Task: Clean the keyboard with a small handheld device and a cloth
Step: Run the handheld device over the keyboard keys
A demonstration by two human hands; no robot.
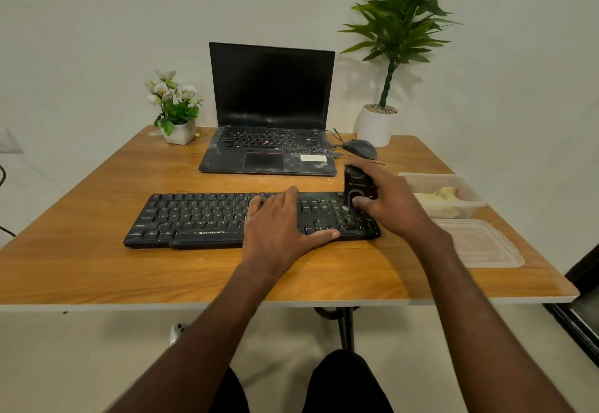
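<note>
A black keyboard (201, 218) lies across the middle of the wooden table (97, 270). My left hand (282, 227) rests flat on its centre-right keys, fingers spread and thumb at the front edge. My right hand (392, 205) grips a small black handheld device (356, 185), held upright over the keyboard's number pad at the right end. A yellow cloth (440, 200) lies inside a clear plastic container (421, 179) to the right of the keyboard.
A dusty open laptop (269, 153) sits behind the keyboard, with a mouse (359, 148) to its right. A small flower pot (178, 133) stands back left, a tall potted plant (377, 124) back right. A clear lid (479, 244) lies near the right edge.
</note>
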